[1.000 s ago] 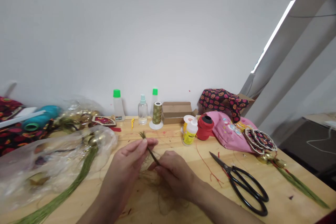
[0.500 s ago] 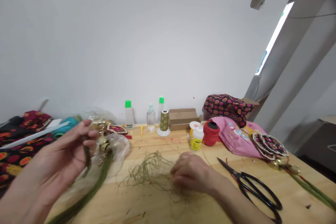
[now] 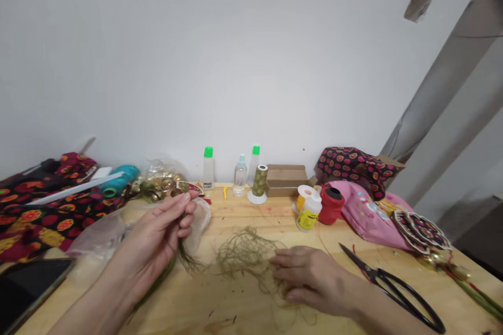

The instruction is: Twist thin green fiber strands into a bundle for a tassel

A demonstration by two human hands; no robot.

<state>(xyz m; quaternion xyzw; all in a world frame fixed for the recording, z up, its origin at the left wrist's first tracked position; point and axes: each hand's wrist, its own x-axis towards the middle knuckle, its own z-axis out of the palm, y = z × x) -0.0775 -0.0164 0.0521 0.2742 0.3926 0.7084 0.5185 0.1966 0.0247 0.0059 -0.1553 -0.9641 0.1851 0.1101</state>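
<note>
My left hand (image 3: 167,233) is raised over the left of the table, its fingers closed around a bundle of green threads (image 3: 186,257) whose loose ends hang below the fingers. A tangled heap of thin olive-green thread (image 3: 247,251) lies mid-table. At its right edge, my right hand (image 3: 308,277) is palm down with fingers stretched out over some strands; its fingertips touch the heap. A longer green thread skein (image 3: 155,285) lies partly hidden behind my left forearm. Black-handled scissors (image 3: 396,288) rest to the right of my right hand.
Along the wall stand green-capped bottles (image 3: 208,167), an olive thread spool (image 3: 260,180) and a cardboard box (image 3: 286,180). A glue bottle (image 3: 309,213) and red thread cone (image 3: 330,207) stand ahead of my right hand. Patterned cloth (image 3: 51,209) and a phone (image 3: 29,293) lie left.
My left hand has moved right and lower with the green threads. My right hand has loosened from a curled shape and its fingers are now extended. The view has shifted left.
</note>
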